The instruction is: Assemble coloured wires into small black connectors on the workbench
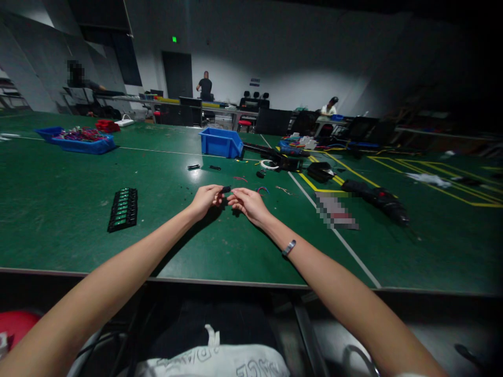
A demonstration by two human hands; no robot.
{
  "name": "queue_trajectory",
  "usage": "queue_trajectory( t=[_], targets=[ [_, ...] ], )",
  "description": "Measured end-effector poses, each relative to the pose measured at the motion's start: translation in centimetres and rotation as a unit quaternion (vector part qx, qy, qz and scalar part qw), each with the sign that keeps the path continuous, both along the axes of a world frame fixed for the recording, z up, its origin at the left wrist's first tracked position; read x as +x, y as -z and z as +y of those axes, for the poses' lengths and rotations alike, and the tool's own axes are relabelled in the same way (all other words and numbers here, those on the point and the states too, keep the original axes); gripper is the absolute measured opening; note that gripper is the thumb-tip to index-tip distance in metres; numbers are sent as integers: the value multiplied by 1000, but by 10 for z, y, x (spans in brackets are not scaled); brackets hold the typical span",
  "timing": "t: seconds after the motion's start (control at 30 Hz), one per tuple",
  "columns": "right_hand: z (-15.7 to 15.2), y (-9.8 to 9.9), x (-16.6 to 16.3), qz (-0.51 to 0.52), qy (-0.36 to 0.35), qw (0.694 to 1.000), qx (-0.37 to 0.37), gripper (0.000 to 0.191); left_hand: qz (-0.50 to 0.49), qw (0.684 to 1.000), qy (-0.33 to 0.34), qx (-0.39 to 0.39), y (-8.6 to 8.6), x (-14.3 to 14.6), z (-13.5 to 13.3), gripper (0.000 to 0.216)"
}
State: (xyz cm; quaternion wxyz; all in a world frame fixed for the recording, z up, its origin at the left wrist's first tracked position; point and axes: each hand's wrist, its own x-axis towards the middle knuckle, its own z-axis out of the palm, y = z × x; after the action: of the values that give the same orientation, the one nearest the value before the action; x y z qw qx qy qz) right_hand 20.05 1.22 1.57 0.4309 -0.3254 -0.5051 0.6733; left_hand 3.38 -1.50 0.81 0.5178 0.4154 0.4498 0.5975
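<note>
Over the green table, my left hand (pixel 207 201) is closed in a pinch on a small black plastic part (pixel 226 189), whose exact kind I cannot make out. Close on its right, my right hand (pixel 249 204) has thumb and fingers pinched together near that part. Whatever sits between those fingertips is too small to name. Short red wire (pixel 240 179) and a blue-red wire piece (pixel 262 189) lie just beyond my right hand. To the left rests a black tray of green circuit boards (pixel 123 209). Two small black strips (pixel 194 167) lie farther off.
A blue bin (pixel 220 143) stands at the back middle, and a blue tray of coloured wires (pixel 84 141) back left. On the right lie a black power screwdriver (pixel 377 200), a white ring (pixel 269 164) and black tool parts. The table's front edge (pixel 236 284) runs beneath my forearms. People sit or stand far behind.
</note>
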Motion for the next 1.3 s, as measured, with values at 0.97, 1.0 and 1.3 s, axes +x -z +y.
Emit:
queue_trajectory(
  t=[0.97,1.0,1.3],
  targets=[
    [0,-2,1,10,-1,1000,30,14,0,1000,12,2,0,1,1,17],
    [0,-1,1,8,1,999,32,15,-1,1000,13,1,1,1,1,17],
    [6,5,0,-10,18,994,105,25,0,1000,19,-6,-3,2,-3,19]
  ],
)
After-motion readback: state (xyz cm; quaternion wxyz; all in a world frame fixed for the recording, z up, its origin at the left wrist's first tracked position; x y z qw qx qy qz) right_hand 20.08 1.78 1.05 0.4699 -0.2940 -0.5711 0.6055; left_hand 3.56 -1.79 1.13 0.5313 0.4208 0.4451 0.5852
